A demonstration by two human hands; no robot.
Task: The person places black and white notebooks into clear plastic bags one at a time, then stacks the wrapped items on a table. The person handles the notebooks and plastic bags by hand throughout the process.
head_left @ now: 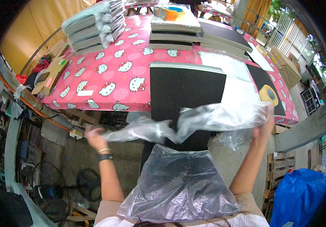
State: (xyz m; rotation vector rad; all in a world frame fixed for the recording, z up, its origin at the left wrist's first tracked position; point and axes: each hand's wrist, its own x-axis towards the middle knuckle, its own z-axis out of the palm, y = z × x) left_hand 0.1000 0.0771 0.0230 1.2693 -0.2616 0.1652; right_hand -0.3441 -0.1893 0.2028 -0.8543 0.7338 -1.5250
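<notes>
Both hands are up, stretching a clear bag wide between them. The left hand has its grip clamped on the bag's left end, and the right hand has its grip closed on the right end, just below a tape roll. The bag hangs in the air in front of a black board that lies over the edge of the pink desk. More plastic lies in the lap. Wrapped stacks sit at the desk's far left, board stacks at the far middle.
</notes>
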